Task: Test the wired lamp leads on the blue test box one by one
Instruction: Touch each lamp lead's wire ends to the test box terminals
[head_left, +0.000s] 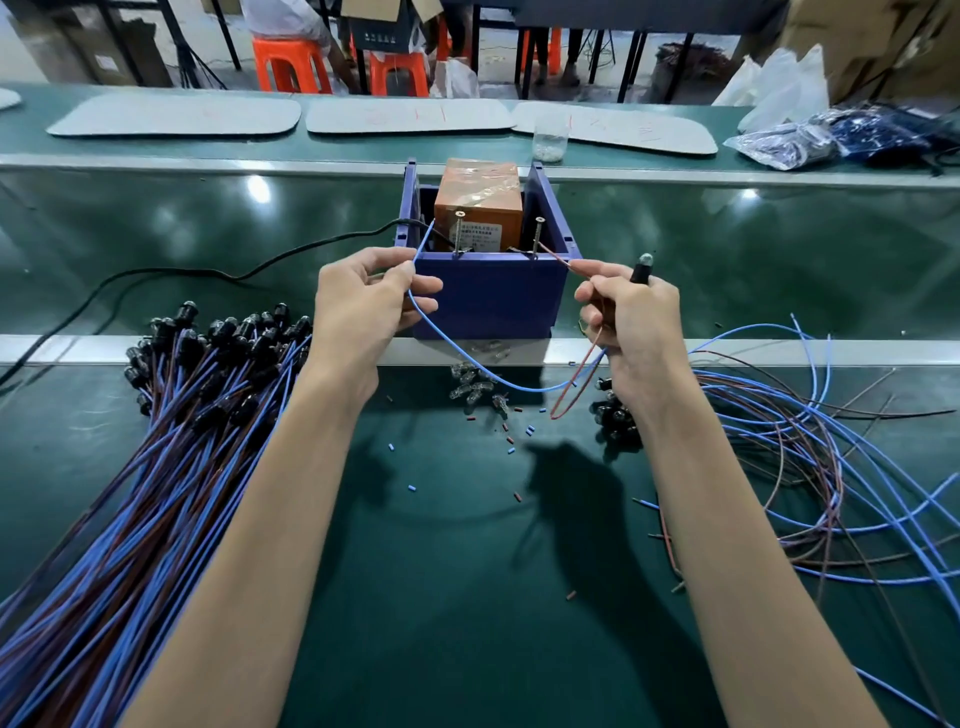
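The blue test box (491, 296) stands mid-table with an orange block (478, 208) inside and two upright screws, the left screw (459, 231) and the right screw (538, 236), at its front rim. My left hand (363, 306) pinches the blue lead (422, 249), whose tip points up, just left of the left screw. My right hand (631, 322) holds the brown lead (556, 258), its tip near the right screw, and the black lamp holder (642, 270) with its bulb up and unlit. Both leads sag in loops below my hands.
A thick bundle of blue and brown wired lamps (197, 395) lies at the left. Loose wired leads (810, 457) spread at the right. Small glass bulbs (475, 387) and cut insulation bits (511, 441) litter the mat. A black cable (208, 273) runs to the box.
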